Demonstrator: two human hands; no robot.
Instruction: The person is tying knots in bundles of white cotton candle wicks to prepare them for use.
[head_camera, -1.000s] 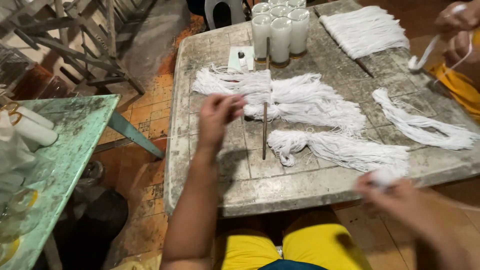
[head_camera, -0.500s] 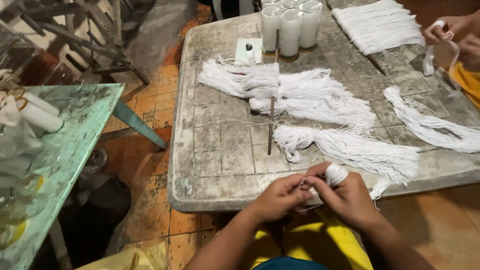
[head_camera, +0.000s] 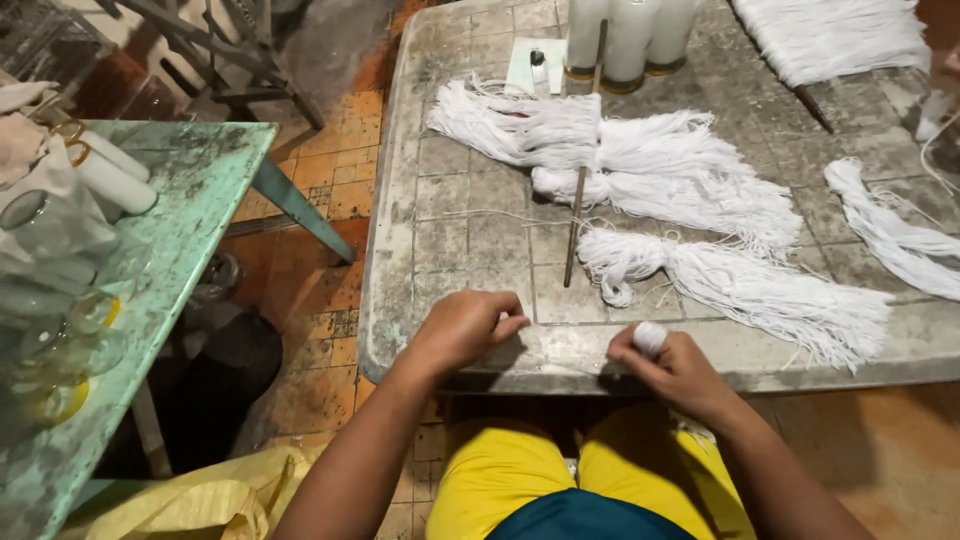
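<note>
My right hand (head_camera: 672, 368) is closed on a small white ball of string (head_camera: 648, 336) at the near edge of the worn grey table (head_camera: 470, 250). My left hand (head_camera: 465, 326) rests a little to its left, fingers pinched on the thin strand that runs between the two hands. Just beyond the hands lie several bundles of white string (head_camera: 730, 285), and a thin wooden stick (head_camera: 576, 210) lies upright across them. A loose strand runs left from the stick over the tabletop.
Three tall white candles (head_camera: 628, 38) stand at the far edge beside a small white card (head_camera: 535, 66). A flat sheaf of white string (head_camera: 830, 35) lies at the far right. A green table (head_camera: 150, 300) with glasses and candles stands at left, above a tiled floor.
A second ago my left hand was up by the bundles. Both hands then met at the near table edge; now they have drawn apart, left hand sliding left along the strand.
</note>
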